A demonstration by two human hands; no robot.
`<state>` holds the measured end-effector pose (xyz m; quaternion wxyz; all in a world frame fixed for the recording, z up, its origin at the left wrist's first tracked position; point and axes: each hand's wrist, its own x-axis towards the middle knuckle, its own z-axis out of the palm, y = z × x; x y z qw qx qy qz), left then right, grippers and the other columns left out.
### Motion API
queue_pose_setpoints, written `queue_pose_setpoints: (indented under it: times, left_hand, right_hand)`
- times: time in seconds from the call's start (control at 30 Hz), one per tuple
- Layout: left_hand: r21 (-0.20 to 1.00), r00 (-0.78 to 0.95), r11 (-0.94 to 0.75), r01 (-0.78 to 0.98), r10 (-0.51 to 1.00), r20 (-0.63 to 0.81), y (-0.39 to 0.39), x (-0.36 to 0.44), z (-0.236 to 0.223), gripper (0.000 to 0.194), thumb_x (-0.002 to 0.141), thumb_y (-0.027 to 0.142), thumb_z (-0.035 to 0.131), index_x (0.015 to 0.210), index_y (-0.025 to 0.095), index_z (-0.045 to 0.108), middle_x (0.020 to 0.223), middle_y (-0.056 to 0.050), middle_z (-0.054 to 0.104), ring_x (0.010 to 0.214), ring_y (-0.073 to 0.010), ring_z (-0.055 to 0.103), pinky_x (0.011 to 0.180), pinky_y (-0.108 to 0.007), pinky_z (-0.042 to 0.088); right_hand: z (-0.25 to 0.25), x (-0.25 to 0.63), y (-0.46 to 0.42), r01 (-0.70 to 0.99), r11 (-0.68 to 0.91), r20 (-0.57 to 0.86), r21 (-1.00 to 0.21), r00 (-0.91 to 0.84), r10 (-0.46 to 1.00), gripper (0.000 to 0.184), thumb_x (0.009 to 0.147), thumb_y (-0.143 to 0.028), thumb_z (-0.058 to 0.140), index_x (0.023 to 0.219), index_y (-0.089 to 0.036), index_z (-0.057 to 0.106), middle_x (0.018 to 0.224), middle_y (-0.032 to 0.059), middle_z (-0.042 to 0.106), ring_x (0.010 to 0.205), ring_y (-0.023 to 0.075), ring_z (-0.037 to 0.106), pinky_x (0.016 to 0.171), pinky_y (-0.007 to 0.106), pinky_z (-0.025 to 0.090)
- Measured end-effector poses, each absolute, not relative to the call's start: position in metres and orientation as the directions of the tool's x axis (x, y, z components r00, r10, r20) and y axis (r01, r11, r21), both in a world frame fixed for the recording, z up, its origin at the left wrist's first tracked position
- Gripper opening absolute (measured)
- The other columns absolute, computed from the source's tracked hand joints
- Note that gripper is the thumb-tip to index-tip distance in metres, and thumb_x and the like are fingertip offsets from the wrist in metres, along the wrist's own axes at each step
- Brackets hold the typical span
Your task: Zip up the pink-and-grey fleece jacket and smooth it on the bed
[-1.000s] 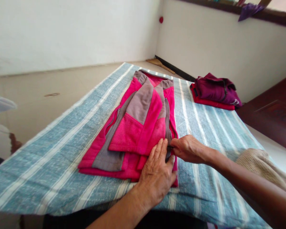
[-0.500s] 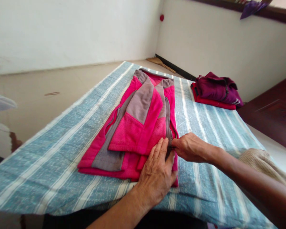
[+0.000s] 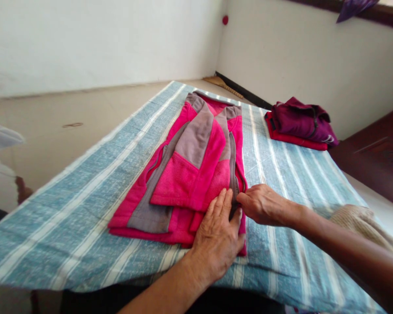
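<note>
A blue-and-white striped cloth (image 3: 85, 209) covers the surface. Near its far right corner lies a folded maroon garment (image 3: 301, 122) stacked on a folded red one (image 3: 294, 140). A beige knitted fabric (image 3: 360, 220) lies at the right edge, with a dark wooden panel (image 3: 376, 161) beyond.

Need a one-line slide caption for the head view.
Left hand pressing flat on a folded pink-and-grey jacket while right hand pinches its edge, on a blue striped cloth.
</note>
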<state>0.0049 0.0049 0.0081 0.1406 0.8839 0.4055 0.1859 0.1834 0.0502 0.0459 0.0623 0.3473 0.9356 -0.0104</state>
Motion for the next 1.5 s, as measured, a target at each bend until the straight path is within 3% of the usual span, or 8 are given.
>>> queue_pose_setpoints:
  times: [0.23,0.4,0.67,0.93,1.03,1.3,1.4,1.5]
  left_hand:
    - [0.372,0.599,-0.64,0.672,0.766,0.234,0.004,0.006,0.008,0.044,0.086,0.031,0.059,0.126,0.012,0.056,0.146,-0.022,0.039,0.139,-0.0326,0.03,0.11,-0.049,0.036]
    - [0.394,0.603,-0.64,0.66,0.764,0.231,0.004,0.005,0.006,0.05,0.078,0.033,0.07,0.122,0.012,0.06,0.147,-0.023,0.037,0.139,-0.0342,0.028,0.112,-0.048,0.033]
    - [0.448,0.584,-0.642,0.622,0.762,0.279,0.004,-0.001,0.006,0.046,0.081,0.032,0.068,0.124,0.018,0.058,0.146,-0.019,0.039,0.139,-0.0324,0.03,0.111,-0.049,0.035]
    - [0.461,0.557,-0.634,0.621,0.771,0.31,0.002,0.0,0.005,0.052,0.078,0.024,0.068,0.127,0.013,0.054,0.145,-0.016,0.042,0.138,-0.0301,0.032,0.112,-0.046,0.035]
    - [0.453,0.553,-0.638,0.623,0.769,0.323,0.003,0.0,0.005,0.053,0.078,0.023,0.067,0.128,0.011,0.053,0.144,-0.017,0.043,0.138,-0.0296,0.033,0.113,-0.045,0.035]
    - [0.44,0.576,-0.641,0.628,0.764,0.291,0.003,0.0,0.007,0.05,0.081,0.027,0.066,0.127,0.014,0.054,0.144,-0.017,0.043,0.137,-0.0303,0.033,0.112,-0.046,0.036]
    - [0.443,0.582,-0.637,0.63,0.766,0.273,0.003,0.0,0.007,0.051,0.08,0.027,0.067,0.127,0.014,0.055,0.144,-0.017,0.043,0.137,-0.0304,0.033,0.112,-0.046,0.035]
    - [0.444,0.584,-0.632,0.635,0.769,0.259,0.004,0.001,0.007,0.05,0.08,0.028,0.067,0.127,0.014,0.055,0.144,-0.017,0.043,0.138,-0.0304,0.033,0.112,-0.046,0.035]
  right_hand:
    - [0.04,0.185,0.05,0.66,0.751,-0.033,0.008,-0.751,0.66,0.02,0.088,-0.012,0.035,0.075,-0.015,0.05,0.056,-0.0002,0.05,0.046,0.0096,0.035,0.05,0.029,0.022]
    - [0.039,0.186,0.047,0.737,0.674,-0.021,-0.052,-0.675,0.737,0.02,0.088,-0.016,0.038,0.076,-0.014,0.054,0.057,0.0001,0.051,0.048,0.0097,0.038,0.051,0.027,0.023]
    - [0.043,0.197,0.039,0.808,0.422,-0.04,-0.41,-0.479,0.877,0.018,0.086,-0.021,0.045,0.075,-0.015,0.058,0.059,-0.003,0.049,0.05,0.0066,0.041,0.051,0.021,0.029]
    - [0.035,0.201,0.034,0.718,0.365,0.039,-0.593,-0.427,0.903,0.015,0.085,-0.02,0.049,0.084,-0.015,0.063,0.061,-0.0029,0.057,0.052,0.0071,0.048,0.052,0.019,0.036]
    - [0.033,0.201,0.029,0.718,0.45,0.129,-0.531,-0.456,0.88,0.016,0.086,-0.017,0.048,0.085,-0.015,0.064,0.062,-0.0018,0.059,0.053,0.0079,0.051,0.054,0.02,0.037]
    - [0.029,0.199,0.021,0.711,0.689,0.239,-0.14,-0.651,0.72,0.029,0.092,-0.014,0.039,0.071,-0.014,0.058,0.057,0.0015,0.051,0.052,0.0126,0.042,0.054,0.028,0.031]
    - [0.027,0.199,0.02,0.704,0.702,0.238,-0.112,-0.667,0.706,0.029,0.091,-0.012,0.039,0.068,-0.014,0.057,0.056,0.0013,0.049,0.051,0.0128,0.04,0.054,0.029,0.029]
    - [0.026,0.199,0.022,0.719,0.671,0.232,-0.182,-0.631,0.74,0.025,0.091,-0.013,0.04,0.076,-0.012,0.06,0.059,0.0019,0.053,0.053,0.0123,0.044,0.055,0.028,0.031]
